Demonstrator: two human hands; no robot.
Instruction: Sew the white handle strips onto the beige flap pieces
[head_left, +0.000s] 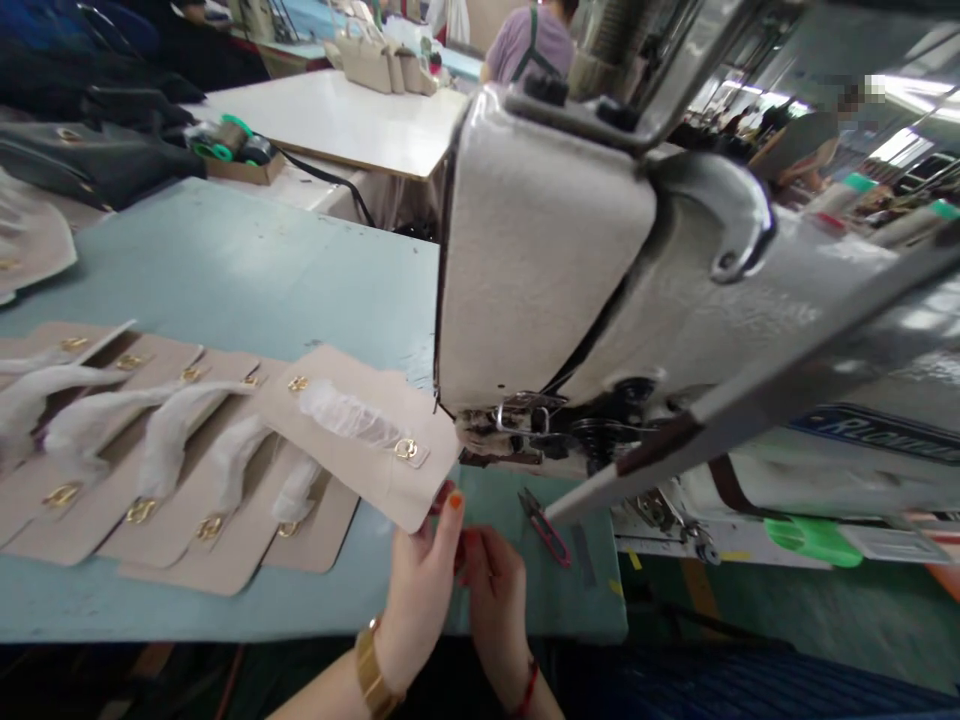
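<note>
My left hand (422, 572), with a gold watch at the wrist, is closed on the near corner of a beige bag panel (375, 475). That panel carries a handle wrapped in white film (349, 415) between two gold-coloured fittings, and its left side overlaps other panels. My right hand (495, 585) is closed just to the right, fingertips pinched together close to the left thumb. What the right fingers hold, if anything, is hidden. Pink-handled thread snips (546, 530) lie on the table right of my hands.
Several similar beige panels (180, 530) overlap at the left of the blue-green table (247, 265). A large sewing machine head (540, 240) rises close beyond my hands, with a grey bar (712, 410) slanting across it. A person (529, 45) is at the back.
</note>
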